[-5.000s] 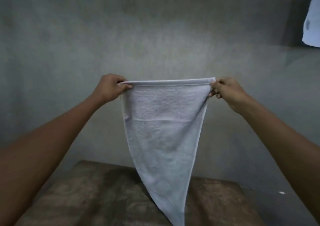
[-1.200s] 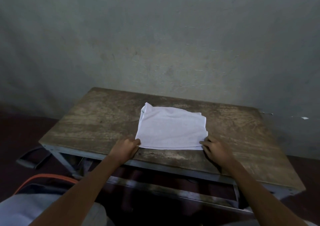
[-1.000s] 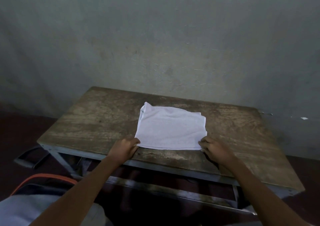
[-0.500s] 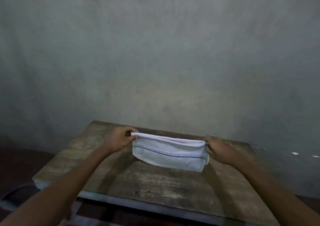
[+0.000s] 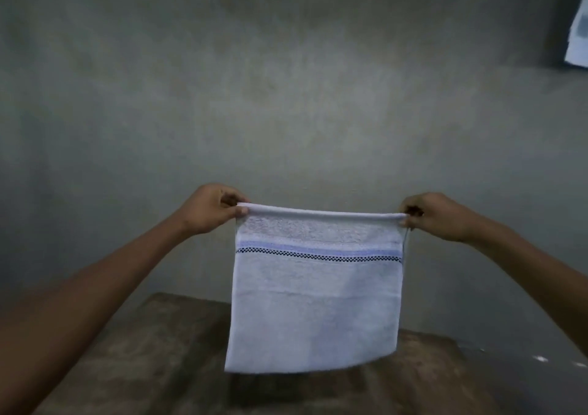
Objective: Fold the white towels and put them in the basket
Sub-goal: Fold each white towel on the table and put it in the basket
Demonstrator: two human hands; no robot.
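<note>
A folded white towel [image 5: 315, 312] with a blue band and a dark checked stripe near its top hangs in the air above the wooden table [image 5: 152, 360]. My left hand [image 5: 213, 209] pinches its top left corner. My right hand [image 5: 436, 215] pinches its top right corner. The top edge is stretched level between both hands, and the lower edge hangs free just above the tabletop. No basket is in view.
A bare grey wall [image 5: 286, 96] fills the background behind the table. A white sheet [image 5: 579, 32] hangs at the upper right edge of the view. A few white flecks [image 5: 541, 358] lie on the floor to the right of the table.
The towel lay folded flat on the table with my hands at its near corners. Both hands have lifted it by those corners, and it now hangs upright in the air.
</note>
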